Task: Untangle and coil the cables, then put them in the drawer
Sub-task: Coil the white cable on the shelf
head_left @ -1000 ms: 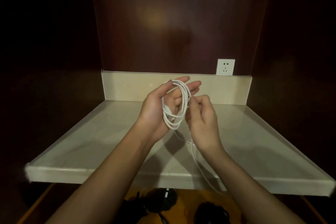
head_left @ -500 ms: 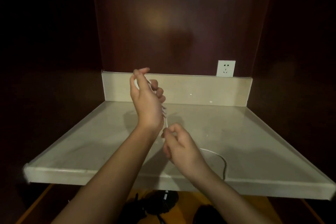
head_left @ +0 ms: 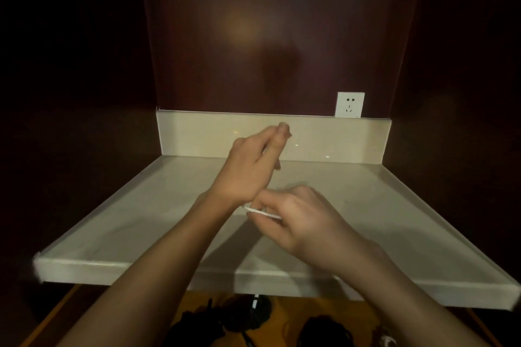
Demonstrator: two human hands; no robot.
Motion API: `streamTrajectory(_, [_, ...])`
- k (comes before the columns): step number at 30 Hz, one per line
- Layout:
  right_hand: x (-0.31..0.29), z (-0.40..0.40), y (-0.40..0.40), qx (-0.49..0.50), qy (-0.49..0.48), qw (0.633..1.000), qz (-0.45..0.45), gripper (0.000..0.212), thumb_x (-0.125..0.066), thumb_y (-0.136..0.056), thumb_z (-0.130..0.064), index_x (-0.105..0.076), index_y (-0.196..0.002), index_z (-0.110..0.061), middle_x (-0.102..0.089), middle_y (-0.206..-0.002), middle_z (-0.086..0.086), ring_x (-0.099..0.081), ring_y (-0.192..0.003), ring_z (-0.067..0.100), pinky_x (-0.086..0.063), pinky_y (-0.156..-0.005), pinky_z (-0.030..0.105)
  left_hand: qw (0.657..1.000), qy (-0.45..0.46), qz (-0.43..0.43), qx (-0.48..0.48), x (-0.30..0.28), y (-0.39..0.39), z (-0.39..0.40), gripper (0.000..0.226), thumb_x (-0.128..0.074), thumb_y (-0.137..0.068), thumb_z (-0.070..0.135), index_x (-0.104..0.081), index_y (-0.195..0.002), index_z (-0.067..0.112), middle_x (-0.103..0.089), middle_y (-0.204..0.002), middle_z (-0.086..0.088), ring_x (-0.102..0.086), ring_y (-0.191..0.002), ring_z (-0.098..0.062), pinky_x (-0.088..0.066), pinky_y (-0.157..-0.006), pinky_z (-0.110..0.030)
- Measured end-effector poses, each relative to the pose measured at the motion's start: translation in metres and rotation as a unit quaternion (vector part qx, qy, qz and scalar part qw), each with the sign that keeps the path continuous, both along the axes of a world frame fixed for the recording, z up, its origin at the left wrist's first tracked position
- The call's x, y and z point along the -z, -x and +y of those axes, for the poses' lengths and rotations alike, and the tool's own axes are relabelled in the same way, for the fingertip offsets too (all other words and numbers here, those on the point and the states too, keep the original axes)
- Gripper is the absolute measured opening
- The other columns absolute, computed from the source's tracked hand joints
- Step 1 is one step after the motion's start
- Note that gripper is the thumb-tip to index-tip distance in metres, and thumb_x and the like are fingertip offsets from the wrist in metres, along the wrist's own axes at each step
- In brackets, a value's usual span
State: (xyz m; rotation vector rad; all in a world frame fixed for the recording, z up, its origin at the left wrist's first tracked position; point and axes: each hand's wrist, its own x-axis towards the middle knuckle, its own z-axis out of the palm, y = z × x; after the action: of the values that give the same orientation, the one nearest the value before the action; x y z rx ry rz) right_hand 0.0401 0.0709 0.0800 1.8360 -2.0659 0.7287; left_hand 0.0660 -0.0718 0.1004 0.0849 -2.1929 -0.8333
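Since 1 s ago the white cable coil left open view: left hand turned back-up, fingers curled, grip can't tell. Right hand dropped to 6 o'clock of it, pinching a short cable stretch over the surface. Likely mid-wrap, coiling unfinished. Drawer at 6 o'clock holds dark cables, apparently coiled.
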Motion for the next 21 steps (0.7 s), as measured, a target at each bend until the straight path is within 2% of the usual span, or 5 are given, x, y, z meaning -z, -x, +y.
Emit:
streamTrajectory(4, [-0.017,0.007,0.019,-0.012,0.092,0.994,0.059,0.030,-0.058,-0.086,-0.050,-0.062,-0.079,-0.021,-0.062,-0.068,-0.008,-0.059,-0.059,0.015,-0.050,-0.054,0.036,0.972,-0.071,-0.186,0.121,-0.011,-0.015,0.010,0.087,-0.003,-0.089,0.079,-0.073,-0.082,0.028,-0.071,-0.078,0.011,-0.065,-0.083,0.000,-0.044,-0.087,-0.028])
streamTrajectory(7, [-0.022,0.013,0.025,0.022,0.162,0.986,0.039,0.041,-0.061,-0.076,-0.064,-0.050,-0.080,-0.024,-0.059,-0.061,-0.014,-0.056,-0.053,0.009,-0.047,-0.050,0.031,0.927,-0.131,-0.275,0.221,-0.019,-0.027,0.020,0.085,-0.002,-0.084,0.078,-0.062,-0.051,0.027,-0.059,-0.053,0.009,-0.053,-0.052,0.001,-0.039,-0.062,-0.022])
streamTrajectory(11, [-0.012,0.020,0.033,0.026,0.134,0.988,-0.065,0.035,-0.058,-0.073,-0.060,-0.043,-0.097,-0.038,-0.053,-0.052,-0.016,-0.057,-0.054,0.004,-0.039,-0.051,0.017,0.884,-0.034,-0.375,0.278,-0.020,-0.028,0.012,0.077,-0.039,-0.077,0.079,-0.066,-0.106,0.013,-0.072,-0.091,-0.008,-0.047,-0.067,-0.010,-0.037,-0.057,-0.019])
streamTrajectory(14, [-0.007,0.021,0.037,0.024,0.117,0.992,-0.052,0.035,-0.051,-0.076,-0.061,-0.049,-0.101,-0.037,-0.050,-0.055,-0.018,-0.054,-0.055,0.007,-0.042,-0.052,0.028,0.871,-0.025,-0.381,0.310,-0.016,-0.025,0.007,0.057,-0.069,-0.078,0.047,-0.064,-0.107,-0.002,-0.067,-0.096,-0.022,-0.050,-0.076,-0.021,-0.039,-0.059,-0.023])
streamTrajectory(21, [-0.008,0.023,0.052,-0.062,0.036,0.991,-0.109,0.018,-0.063,-0.092,-0.036,-0.054,-0.101,-0.023,-0.055,-0.062,-0.012,-0.058,-0.054,0.005,-0.042,-0.053,0.024,0.857,-0.061,-0.406,0.311,-0.011,-0.019,0.002,0.034,-0.055,-0.081,0.001,-0.059,-0.115,0.000,-0.069,-0.110,-0.020,-0.057,-0.076,-0.016,-0.046,-0.063,-0.022])
